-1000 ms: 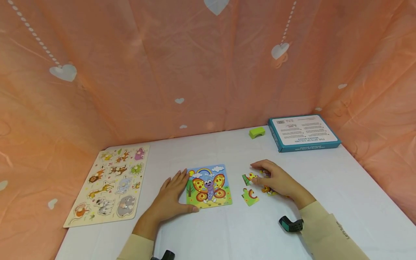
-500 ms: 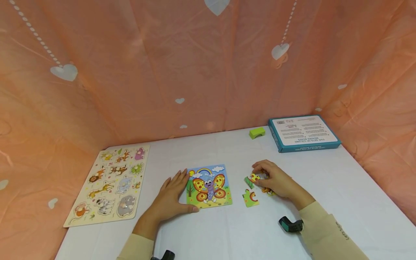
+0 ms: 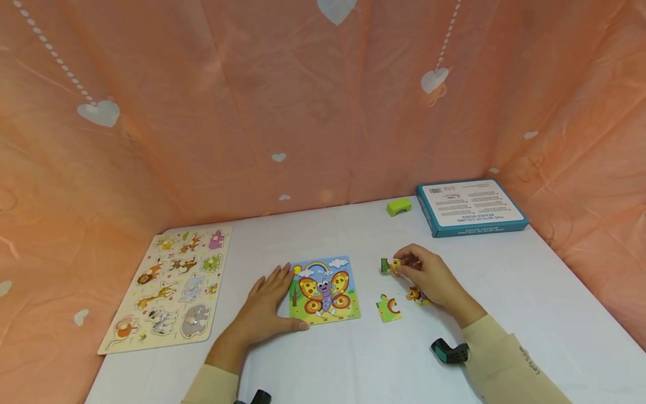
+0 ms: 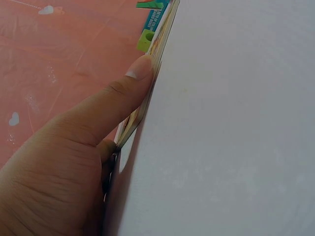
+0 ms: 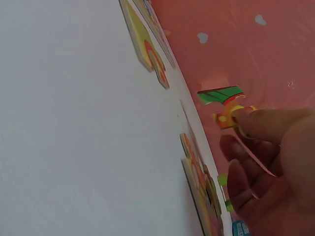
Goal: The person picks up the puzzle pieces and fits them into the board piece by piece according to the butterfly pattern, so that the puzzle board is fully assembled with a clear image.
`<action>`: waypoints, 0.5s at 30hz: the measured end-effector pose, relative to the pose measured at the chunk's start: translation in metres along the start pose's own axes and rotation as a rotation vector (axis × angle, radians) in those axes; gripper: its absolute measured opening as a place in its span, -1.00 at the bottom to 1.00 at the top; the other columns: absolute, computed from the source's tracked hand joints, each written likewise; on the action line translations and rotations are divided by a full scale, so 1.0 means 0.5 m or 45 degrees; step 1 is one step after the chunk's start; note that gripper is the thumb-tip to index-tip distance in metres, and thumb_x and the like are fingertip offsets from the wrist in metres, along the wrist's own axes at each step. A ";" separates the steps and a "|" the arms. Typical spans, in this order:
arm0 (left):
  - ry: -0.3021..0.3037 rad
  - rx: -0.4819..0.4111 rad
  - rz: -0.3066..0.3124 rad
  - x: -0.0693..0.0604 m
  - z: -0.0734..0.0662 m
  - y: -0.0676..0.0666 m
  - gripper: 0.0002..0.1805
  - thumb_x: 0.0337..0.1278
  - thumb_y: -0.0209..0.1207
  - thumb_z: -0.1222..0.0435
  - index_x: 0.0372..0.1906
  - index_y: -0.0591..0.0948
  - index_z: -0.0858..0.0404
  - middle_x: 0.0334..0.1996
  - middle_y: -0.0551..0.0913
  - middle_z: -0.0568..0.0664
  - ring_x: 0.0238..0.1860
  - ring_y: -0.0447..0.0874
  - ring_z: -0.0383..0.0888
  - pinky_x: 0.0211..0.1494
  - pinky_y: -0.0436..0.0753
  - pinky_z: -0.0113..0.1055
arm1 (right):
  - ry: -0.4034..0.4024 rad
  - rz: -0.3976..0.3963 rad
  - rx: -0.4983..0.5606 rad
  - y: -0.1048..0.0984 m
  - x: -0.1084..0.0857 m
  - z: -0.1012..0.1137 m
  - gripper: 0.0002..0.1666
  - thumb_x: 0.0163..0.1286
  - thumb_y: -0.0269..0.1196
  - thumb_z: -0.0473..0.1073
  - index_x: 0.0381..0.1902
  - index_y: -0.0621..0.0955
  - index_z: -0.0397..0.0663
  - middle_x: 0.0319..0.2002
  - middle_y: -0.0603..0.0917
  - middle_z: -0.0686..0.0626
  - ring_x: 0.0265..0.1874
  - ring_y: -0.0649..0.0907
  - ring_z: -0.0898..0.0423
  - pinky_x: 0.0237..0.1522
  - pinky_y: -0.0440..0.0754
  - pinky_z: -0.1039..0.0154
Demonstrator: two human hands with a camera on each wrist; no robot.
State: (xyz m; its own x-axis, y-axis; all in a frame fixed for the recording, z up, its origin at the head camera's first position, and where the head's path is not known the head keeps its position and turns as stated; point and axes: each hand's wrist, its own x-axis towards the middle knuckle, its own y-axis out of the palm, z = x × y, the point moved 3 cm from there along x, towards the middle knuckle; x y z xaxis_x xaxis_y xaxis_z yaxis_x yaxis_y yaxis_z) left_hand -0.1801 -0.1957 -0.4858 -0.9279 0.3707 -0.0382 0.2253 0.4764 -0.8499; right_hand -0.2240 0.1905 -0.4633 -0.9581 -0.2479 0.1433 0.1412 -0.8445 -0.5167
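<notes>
A square butterfly puzzle board [image 3: 325, 289] lies on the white table. My left hand [image 3: 270, 306] rests at its left side, fingers stretched along that edge and thumb touching the near edge; the left wrist view shows the thumb [image 4: 118, 101] against the board's rim. My right hand [image 3: 431, 275] pinches a green, orange and yellow jigsaw piece [image 5: 229, 110] between thumb and fingers, raised off the table. Below it, a lime-green jigsaw piece [image 3: 388, 308] lies flat. More orange and purple jigsaw pieces [image 3: 418, 296] lie by the right hand, partly hidden by it.
An animal peg-style puzzle board [image 3: 166, 289] lies at the left. A green arch block [image 3: 399, 206] and a teal box [image 3: 474, 206] sit at the back right. An orange curtain [image 3: 313, 112] with hearts hangs behind the table.
My right hand has lifted the green and yellow jigsaw piece and moved slightly away from me, uncovering more of the pieces below. My left hand stays put.
</notes>
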 end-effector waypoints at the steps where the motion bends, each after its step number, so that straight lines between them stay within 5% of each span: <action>1: -0.001 -0.001 0.000 0.000 0.000 0.000 0.45 -0.12 0.50 -0.45 0.75 0.15 0.25 0.76 -0.04 0.00 0.75 -0.24 0.04 0.70 -0.21 0.18 | -0.010 -0.016 0.019 0.001 -0.001 0.003 -0.78 0.53 0.41 -0.36 0.07 0.69 -0.15 -0.16 0.72 -0.01 -0.23 0.67 0.00 -0.28 0.66 0.31; 8: 0.003 0.004 -0.007 0.001 0.001 0.003 0.47 -0.14 0.47 -0.49 0.75 0.16 0.24 0.76 -0.04 0.00 0.75 -0.24 0.03 0.70 -0.21 0.19 | 0.033 0.006 0.239 0.028 -0.006 0.030 -0.82 0.56 0.38 -0.34 0.06 0.68 -0.17 -0.28 0.68 -0.10 -0.38 0.65 -0.11 -0.51 0.57 0.32; 15: 0.005 0.017 -0.014 0.003 0.004 0.004 0.47 -0.14 0.46 -0.50 0.75 0.15 0.23 0.76 -0.05 0.00 0.75 -0.23 0.03 0.70 -0.22 0.18 | 0.065 0.119 0.277 0.080 -0.010 0.059 -0.77 0.61 0.31 -0.34 0.15 0.72 -0.10 -0.10 0.75 -0.04 -0.19 0.69 -0.07 -0.20 0.73 0.26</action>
State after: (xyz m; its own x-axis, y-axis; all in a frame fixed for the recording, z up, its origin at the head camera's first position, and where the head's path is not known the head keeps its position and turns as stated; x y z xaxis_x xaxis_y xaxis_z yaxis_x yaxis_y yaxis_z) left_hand -0.1814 -0.1957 -0.4888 -0.9291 0.3688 -0.0265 0.2111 0.4700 -0.8570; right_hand -0.2062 0.1437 -0.4599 -0.9489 -0.3103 0.0574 0.2752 -0.9027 -0.3307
